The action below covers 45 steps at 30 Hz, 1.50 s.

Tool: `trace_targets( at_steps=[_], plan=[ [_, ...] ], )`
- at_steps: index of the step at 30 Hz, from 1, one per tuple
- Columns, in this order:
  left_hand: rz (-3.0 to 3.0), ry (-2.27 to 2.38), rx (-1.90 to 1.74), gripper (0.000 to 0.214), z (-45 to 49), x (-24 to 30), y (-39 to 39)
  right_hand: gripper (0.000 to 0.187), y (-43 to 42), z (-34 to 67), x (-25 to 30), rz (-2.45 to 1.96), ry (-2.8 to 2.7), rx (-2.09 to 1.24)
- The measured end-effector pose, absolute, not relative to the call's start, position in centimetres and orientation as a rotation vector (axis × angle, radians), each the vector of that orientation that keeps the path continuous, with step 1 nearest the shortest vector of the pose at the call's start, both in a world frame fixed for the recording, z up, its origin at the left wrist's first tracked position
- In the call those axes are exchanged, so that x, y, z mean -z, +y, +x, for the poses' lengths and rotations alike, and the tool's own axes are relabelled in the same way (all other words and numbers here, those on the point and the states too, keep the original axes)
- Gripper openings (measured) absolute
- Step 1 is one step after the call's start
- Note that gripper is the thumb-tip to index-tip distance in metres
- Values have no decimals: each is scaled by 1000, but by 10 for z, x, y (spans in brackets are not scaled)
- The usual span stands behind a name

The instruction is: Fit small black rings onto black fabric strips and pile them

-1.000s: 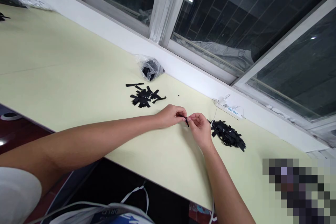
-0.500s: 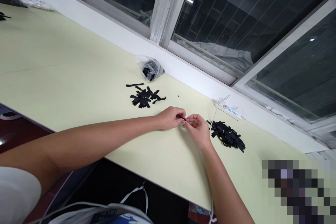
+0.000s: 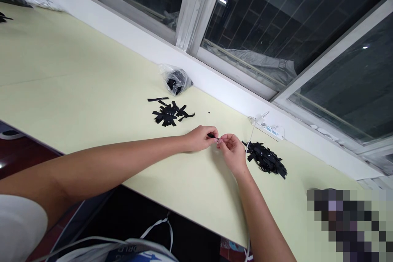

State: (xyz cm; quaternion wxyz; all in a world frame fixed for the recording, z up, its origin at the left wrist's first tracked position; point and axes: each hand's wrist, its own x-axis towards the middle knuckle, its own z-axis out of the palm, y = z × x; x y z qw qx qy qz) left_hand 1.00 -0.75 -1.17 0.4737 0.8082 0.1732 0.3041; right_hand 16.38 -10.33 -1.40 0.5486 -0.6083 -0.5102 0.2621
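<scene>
Between my two hands, above the pale table (image 3: 172, 180), is a small black strip (image 3: 211, 135), mostly covered by fingers. My left hand (image 3: 201, 138) pinches it from the left. Thumb and fingertips of my right hand (image 3: 231, 147) are closed at its other end, almost touching the left fingers. Beyond my left hand lies a loose pile of black strips (image 3: 167, 114), some with small shiny spots. A larger heap of black strips (image 3: 266, 159) sits just right of my right hand.
A clear plastic bag (image 3: 178, 81) with black pieces stands by the window ledge. Behind the larger heap are a power strip (image 3: 272, 131) and a white cable (image 3: 252, 133). A blurred dark shape (image 3: 344, 221) is at lower right. More bags (image 3: 37, 1) lie far left.
The right fingertips have shifted slightly right along the black strip, and a little more of it shows at the left fingers. The piles have stayed put.
</scene>
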Motion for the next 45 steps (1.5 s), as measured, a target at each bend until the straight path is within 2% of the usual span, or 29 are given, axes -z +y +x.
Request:
trace_targets(
  at_steps=[8,16,23,34,45],
  plan=[
    [1810,348,-755,21,16,17,-3,26,-104,167,16,-1468,-1225,-537],
    [1700,401,-798,13,15,11,-2,30,-101,164,12,-1384,-1063,-709],
    [1698,449,-828,12,15,11,-1,26,-104,172,3,-1386,-784,-627],
    [1705,448,-810,14,15,12,-1,28,-106,172,0,-1409,-752,-567],
    [1710,475,-807,12,14,9,-4,37,-102,171,5,-1355,-785,-791]
  ],
)
